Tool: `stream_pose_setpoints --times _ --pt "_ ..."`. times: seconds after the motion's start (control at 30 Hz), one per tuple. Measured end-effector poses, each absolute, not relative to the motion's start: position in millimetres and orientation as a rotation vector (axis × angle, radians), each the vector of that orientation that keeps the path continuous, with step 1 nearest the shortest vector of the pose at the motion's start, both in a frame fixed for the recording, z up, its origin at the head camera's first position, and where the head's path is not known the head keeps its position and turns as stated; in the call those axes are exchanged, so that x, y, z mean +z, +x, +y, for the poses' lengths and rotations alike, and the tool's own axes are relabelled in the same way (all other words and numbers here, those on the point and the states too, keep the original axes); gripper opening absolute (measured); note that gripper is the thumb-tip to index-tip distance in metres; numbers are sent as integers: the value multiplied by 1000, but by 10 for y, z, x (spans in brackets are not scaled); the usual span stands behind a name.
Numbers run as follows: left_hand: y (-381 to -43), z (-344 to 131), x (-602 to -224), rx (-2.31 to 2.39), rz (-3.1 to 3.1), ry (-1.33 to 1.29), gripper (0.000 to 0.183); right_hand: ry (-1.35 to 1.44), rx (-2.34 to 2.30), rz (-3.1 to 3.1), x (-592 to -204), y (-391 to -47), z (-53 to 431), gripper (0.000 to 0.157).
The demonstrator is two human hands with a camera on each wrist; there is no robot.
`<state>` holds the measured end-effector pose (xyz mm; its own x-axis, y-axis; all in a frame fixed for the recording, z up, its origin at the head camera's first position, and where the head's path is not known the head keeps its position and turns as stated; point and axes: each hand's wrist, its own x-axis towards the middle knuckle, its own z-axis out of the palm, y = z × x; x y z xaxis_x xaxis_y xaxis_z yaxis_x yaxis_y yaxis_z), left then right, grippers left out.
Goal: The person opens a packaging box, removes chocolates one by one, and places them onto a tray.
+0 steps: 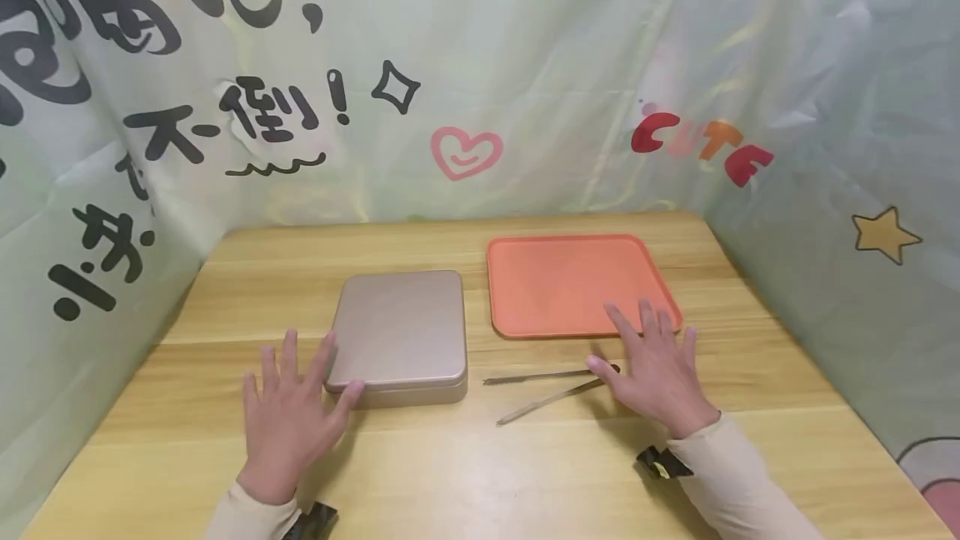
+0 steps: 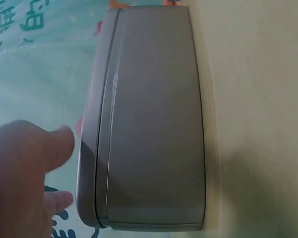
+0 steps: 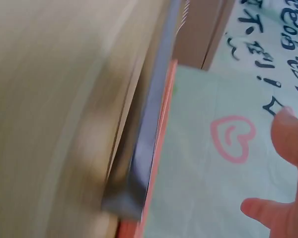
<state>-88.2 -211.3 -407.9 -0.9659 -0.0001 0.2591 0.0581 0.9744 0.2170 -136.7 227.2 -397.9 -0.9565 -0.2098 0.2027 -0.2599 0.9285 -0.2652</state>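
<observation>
A closed, rounded-square metal tin (image 1: 401,327) in rose-brown sits left of centre on the table, its lid seam showing in the left wrist view. My left hand (image 1: 288,419) is at the tin's near left corner with fingers spread; whether it touches the lid I cannot tell. Metal tongs (image 1: 551,397) lie right of the tin, arms spread, tips toward the left. Above their joined end is my right hand (image 1: 656,365), fingers spread and holding nothing. In the right wrist view the tongs (image 3: 149,124) loom close, with the thumb and a finger (image 3: 263,210) apart from them.
A flat orange tray (image 1: 570,286) lies behind the tongs, its near right corner partly under the right fingers in the head view. Printed cloth (image 1: 525,65) walls off the back and both sides of the wooden table (image 1: 420,473).
</observation>
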Motion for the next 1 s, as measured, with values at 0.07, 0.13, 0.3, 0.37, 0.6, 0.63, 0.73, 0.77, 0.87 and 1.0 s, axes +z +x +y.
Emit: stream_pose_setpoints --times 0.07,0.13,0.3,0.37,0.6,0.63,0.73,0.77,0.87,1.0 --pt "-911 -2138 -4069 -436 -2870 -105 77 419 628 -2924 -3988 -1408 2218 75" --pt "-950 -2178 -4067 -572 -2866 -194 80 486 858 -2932 -3989 -1449 2158 73" --pt "-1052 -2328 -4049 -961 -2848 -338 88 633 1647 -2839 -3936 -1591 1919 67" --pt "-1084 -2403 -4042 -1093 -2852 -328 91 687 1867 -2789 -3913 -1658 1776 67" --pt "-1196 -2580 -4110 -1253 -2973 -292 100 869 1670 -2994 -3926 -1809 1195 96" --pt "-1208 -2583 -4123 -1254 -2990 -295 100 876 1588 -3047 -3939 -1816 1125 102" --pt "-1239 -2567 -4158 -1263 -3002 -334 99 890 1398 -3155 -3991 -1836 954 115" --pt "-1246 -2557 -4166 -1269 -2996 -348 99 892 1360 -3169 -4005 -1839 911 117" --pt "-1255 -2526 -4173 -1276 -2971 -374 97 890 1273 -3162 -4043 -1851 815 119" --pt "-1252 -2510 -4152 -1274 -2955 -369 94 863 1186 -3145 -4045 -1838 754 117"
